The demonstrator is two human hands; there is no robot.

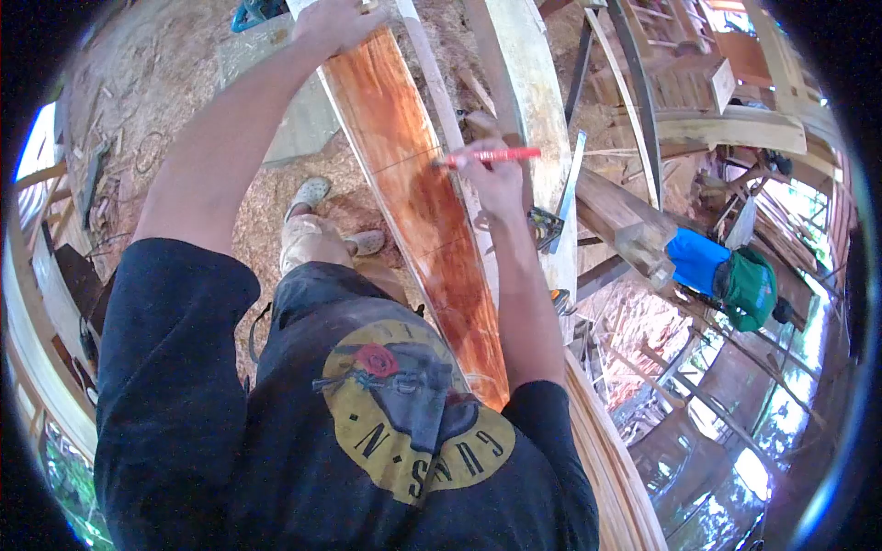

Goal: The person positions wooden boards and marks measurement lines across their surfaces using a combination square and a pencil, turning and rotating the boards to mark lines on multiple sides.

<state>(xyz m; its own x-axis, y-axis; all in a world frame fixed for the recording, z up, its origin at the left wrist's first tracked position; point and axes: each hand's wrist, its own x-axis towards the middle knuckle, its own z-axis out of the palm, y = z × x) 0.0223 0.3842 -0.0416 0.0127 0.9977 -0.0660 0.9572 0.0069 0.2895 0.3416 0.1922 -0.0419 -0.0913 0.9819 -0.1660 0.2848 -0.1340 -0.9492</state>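
Observation:
A long reddish-brown wooden board [418, 197] with a pale edge lies lengthwise in front of me. Two thin dark lines cross its face. My right hand [494, 179] pinches a red pencil [510, 154], its tip at the board's right side near the end of the upper line. At the far end, my left hand [338, 26] is curled over the board, partly cut off by the top of the view. A small pale spot shows by its fingers; I cannot make out what it is.
Right of the board stands a pale beam [537, 110], with a thin metal blade [571, 184] beside it. A person in a green shirt [751, 286] bends among timber at the right. Stacked planks [611, 441] lie lower right. Wood shavings [184, 119] cover the ground.

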